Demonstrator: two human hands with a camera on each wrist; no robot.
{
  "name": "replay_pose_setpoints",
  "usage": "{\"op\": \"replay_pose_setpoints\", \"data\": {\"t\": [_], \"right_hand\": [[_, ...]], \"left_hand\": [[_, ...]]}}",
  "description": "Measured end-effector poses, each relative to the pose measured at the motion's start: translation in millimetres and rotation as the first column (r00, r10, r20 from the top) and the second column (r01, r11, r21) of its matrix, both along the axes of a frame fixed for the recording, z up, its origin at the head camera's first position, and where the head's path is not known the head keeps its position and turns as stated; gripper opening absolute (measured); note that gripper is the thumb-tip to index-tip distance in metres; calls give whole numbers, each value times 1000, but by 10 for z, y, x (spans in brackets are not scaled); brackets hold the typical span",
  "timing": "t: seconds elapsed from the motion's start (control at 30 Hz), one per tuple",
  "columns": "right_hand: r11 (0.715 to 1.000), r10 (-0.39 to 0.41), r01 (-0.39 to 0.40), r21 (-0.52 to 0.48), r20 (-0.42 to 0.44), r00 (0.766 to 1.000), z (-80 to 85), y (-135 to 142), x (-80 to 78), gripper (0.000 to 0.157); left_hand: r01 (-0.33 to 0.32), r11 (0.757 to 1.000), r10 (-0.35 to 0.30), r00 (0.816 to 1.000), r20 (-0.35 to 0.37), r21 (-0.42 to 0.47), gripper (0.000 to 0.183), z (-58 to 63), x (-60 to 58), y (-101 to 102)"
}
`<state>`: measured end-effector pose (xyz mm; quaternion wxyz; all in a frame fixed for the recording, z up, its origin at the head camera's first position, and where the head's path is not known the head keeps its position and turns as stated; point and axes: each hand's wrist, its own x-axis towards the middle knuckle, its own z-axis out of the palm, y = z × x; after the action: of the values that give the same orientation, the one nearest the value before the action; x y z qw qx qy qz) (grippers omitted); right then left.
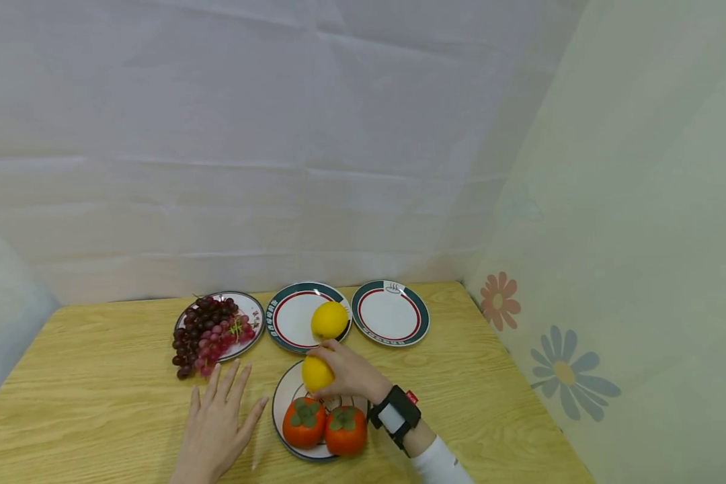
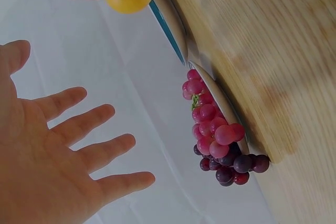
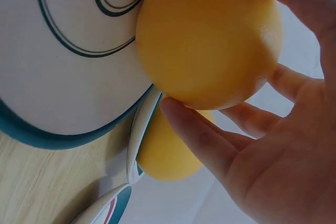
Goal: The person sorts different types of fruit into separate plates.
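Observation:
My right hand grips a round yellow fruit between thumb and fingers, over the near plate. Two orange persimmons with green caps sit at the front of that plate. A second yellow fruit lies on the middle back plate. Left of the near plate, my left hand is held with its fingers spread and nothing in it. Just beyond its fingertips are a dark bunch of grapes and a pink bunch of grapes, both hanging over the edge of the left back plate.
At the right end of the back row stands a white plate with a green rim and red ring. The wooden table meets a pale cloth wall behind and a flower-patterned one at right.

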<state>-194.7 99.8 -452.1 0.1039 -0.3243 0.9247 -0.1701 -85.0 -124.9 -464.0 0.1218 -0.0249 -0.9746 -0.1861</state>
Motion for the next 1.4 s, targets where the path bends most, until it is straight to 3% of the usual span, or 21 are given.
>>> {"op": "replay_pose_setpoints", "data": {"t": [0.2,0.4,0.63,0.87,1.2,1.4], "right_hand": [[999,35,-33,16,-145,989,51,-98,-90,66],[1000,20,-19,7,-263,964,180,-290,-302,67],[999,-9,20,40,-270,963,114,-508,-542,67],[990,21,28,138,-341,940,-42,-607,-680,67],[974,39,37,224,-326,945,-108,-564,-739,68],[992,4,35,124,-304,953,-1,-423,-673,65]], "left_hand": [[-4,1000,4,1000,13,0,61,5,-7,-6],[-6,1000,6,1000,8,0,61,18,-6,-10],[-5,1000,5,1000,6,-6,60,29,-10,-12],[-3,1000,3,1000,7,1,60,27,-11,-14],[-3,1000,3,1000,10,2,59,20,-19,-9],[-1,1000,1,1000,4,-2,59,29,-11,-2]]}}
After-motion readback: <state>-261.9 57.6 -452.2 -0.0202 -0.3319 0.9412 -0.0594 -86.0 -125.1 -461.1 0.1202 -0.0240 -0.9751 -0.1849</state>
